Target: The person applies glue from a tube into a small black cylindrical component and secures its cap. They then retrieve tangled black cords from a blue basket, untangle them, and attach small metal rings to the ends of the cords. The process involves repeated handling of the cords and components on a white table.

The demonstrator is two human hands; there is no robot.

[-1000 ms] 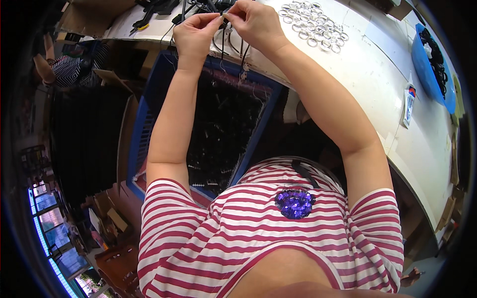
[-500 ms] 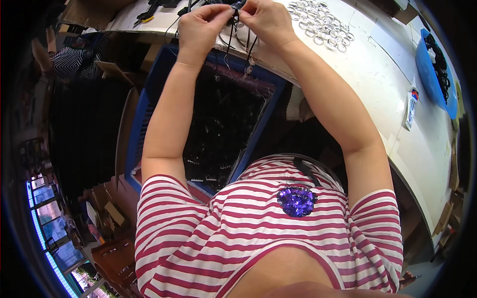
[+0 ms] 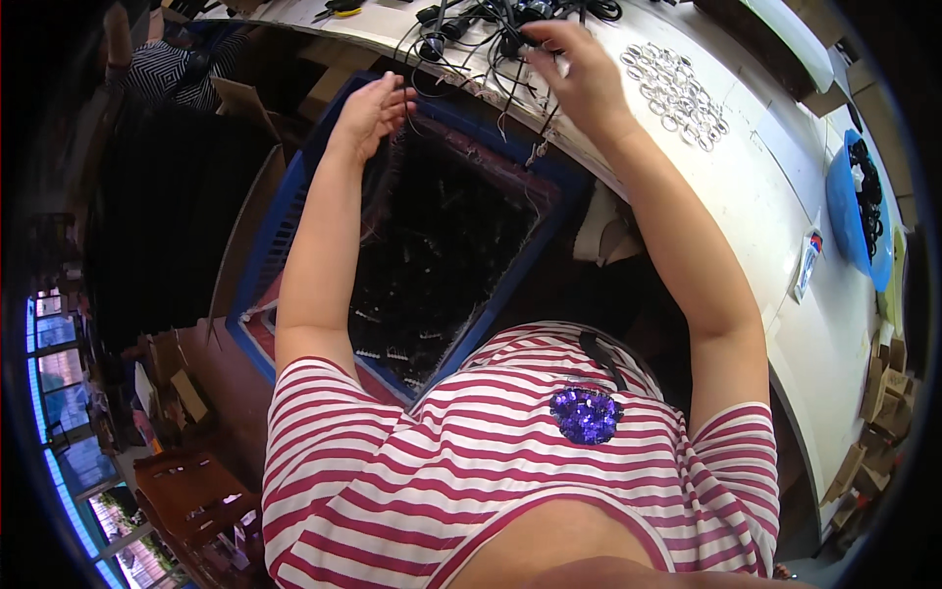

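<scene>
A tangle of black cables with round black fittings (image 3: 432, 45) lies along the table's near edge, several cable ends hanging over it. My right hand (image 3: 584, 79) is over the right part of this tangle, thumb and fingers apart beside a black fitting. Nothing shows held in it. Lower and to the left, my left hand (image 3: 371, 116) is above the rim of a blue plastic crate (image 3: 285, 201), its fingers loosely bent and apart, with no object visible in them. Many small black pieces (image 3: 442, 245) fill the crate, too dark to make out one by one.
Clear rings (image 3: 677, 93) lie in a cluster right of the cables on the white table (image 3: 726, 211). Farther right are a small white tube (image 3: 809, 263) and a blue basin (image 3: 844, 201) of black parts. At the far left a person in a striped top (image 3: 182, 74) is partly visible.
My hands, together at a black fitting before, have separated. The left came down and left toward the crate; the right shifted right over the cables. The view has also shifted.
</scene>
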